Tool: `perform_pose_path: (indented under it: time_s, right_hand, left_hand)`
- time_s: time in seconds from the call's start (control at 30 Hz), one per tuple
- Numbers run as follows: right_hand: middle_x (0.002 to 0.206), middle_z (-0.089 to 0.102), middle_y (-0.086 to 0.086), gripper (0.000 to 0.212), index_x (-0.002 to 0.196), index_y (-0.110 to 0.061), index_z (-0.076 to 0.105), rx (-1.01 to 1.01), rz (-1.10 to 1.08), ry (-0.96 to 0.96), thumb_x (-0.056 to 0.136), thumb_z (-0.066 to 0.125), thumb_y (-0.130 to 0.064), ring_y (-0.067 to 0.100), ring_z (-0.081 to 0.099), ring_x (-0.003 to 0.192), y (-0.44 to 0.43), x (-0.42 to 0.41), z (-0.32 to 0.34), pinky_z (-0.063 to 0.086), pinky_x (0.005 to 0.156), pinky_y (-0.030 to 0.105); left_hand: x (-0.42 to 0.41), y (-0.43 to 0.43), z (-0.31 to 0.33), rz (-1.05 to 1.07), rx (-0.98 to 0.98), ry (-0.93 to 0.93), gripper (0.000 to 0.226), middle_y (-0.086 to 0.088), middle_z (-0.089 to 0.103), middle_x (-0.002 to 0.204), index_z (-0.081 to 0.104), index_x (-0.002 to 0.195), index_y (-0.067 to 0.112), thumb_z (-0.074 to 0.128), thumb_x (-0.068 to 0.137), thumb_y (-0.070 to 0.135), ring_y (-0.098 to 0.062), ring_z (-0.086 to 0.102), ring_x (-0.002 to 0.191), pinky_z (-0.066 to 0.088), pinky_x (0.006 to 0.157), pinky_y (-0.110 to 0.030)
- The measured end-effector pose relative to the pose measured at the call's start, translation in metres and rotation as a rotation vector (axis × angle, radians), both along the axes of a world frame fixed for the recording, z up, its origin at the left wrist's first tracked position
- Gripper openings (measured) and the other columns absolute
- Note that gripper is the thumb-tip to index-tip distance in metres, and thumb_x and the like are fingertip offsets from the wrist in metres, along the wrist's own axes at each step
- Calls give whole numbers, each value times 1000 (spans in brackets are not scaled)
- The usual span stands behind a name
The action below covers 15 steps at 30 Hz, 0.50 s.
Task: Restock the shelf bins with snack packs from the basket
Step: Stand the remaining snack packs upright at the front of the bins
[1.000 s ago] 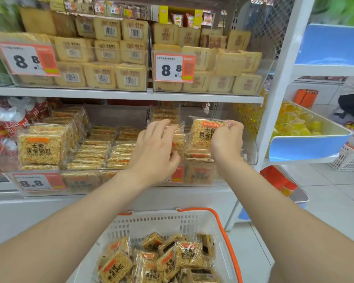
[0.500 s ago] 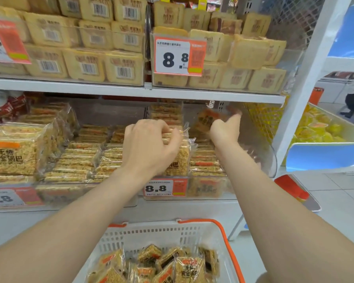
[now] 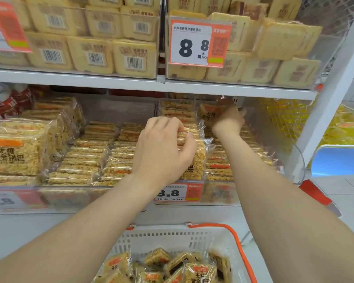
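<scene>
Left hand (image 3: 161, 148) curls around stacked snack packs (image 3: 194, 160), likely to steady them; right hand (image 3: 229, 121) reaches far back beside another pack (image 3: 209, 115), its grip too blurry to tell.

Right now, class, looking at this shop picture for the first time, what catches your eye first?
Two bare arms reach into the lower shelf bin: the left hand grips stacked packs at the front, the right hand holds a snack pack deeper in. Above hangs a big orange-edged price tag reading 8.8; below sits a white basket of more packs.
</scene>
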State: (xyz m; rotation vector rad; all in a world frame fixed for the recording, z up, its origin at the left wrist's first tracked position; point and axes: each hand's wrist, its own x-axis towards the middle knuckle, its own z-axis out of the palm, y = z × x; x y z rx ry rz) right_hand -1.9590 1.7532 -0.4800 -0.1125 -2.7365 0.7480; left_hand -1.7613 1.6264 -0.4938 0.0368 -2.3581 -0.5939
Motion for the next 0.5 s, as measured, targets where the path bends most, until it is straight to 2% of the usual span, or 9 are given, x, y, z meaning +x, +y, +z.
perform_pose_path:
  time_s: [0.1, 0.17, 0.23, 0.33, 0.37, 0.43, 0.5]
  right_hand:
    - [148, 47, 27, 28, 123, -1, 63, 53, 10, -1, 98, 68, -13, 38, 38, 145, -2, -4, 0, 41, 117, 42]
    - [131, 61, 20, 25, 119, -4, 67, 49, 44, 65, 96, 68, -15, 36, 53, 130, -3, -6, -1, 41, 114, 43]
    - [124, 65, 16, 32, 124, -5, 65, 55, 76, 92, 94, 69, -17, 36, 53, 128, -4, -5, -4, 42, 113, 41]
    - [137, 60, 18, 49, 143, -3, 53, -15, 103, 53, 96, 67, -7, 39, 35, 146, -2, -3, -8, 42, 116, 41]
    - [138, 59, 19, 48, 142, -3, 54, -35, 107, 45, 96, 68, -6, 40, 33, 147, -1, -3, -6, 41, 118, 40]
    - [135, 60, 23, 34, 130, 0, 61, -36, 113, 25, 98, 67, -10, 40, 40, 143, 0, -3, -4, 39, 119, 40]
    - [141, 55, 24, 37, 133, -7, 61, -93, 143, -3, 96, 68, -8, 40, 47, 137, 0, -1, -4, 52, 105, 36]
  left_hand:
    - [0, 0, 0, 5, 6, 9, 29, 9, 64, 103, 65, 103, 20, 48, 98, 43, -14, 51, 112, 48, 92, -35]
    - [1, 1, 0, 1, 6, 8, 29, 9, 64, 103, 65, 102, 20, 48, 98, 43, -14, 51, 112, 48, 91, -33]
    - [1, 2, 0, 0, 9, 10, 29, 9, 64, 102, 66, 102, 20, 48, 98, 43, -14, 51, 112, 47, 92, -33]
    - [2, 2, 1, 1, 3, 8, 29, 10, 64, 103, 66, 103, 20, 48, 98, 42, -13, 51, 112, 47, 92, -32]
    - [2, 2, 1, 1, 1, 6, 29, 10, 64, 103, 66, 103, 20, 48, 98, 42, -13, 51, 112, 47, 92, -33]
    - [3, 2, 1, 3, -1, 8, 28, 10, 64, 103, 66, 103, 21, 48, 98, 42, -14, 51, 112, 48, 92, -33]
    - [3, 2, 1, 4, -4, 11, 28, 10, 64, 103, 65, 103, 20, 48, 98, 42, -14, 51, 112, 47, 91, -33]
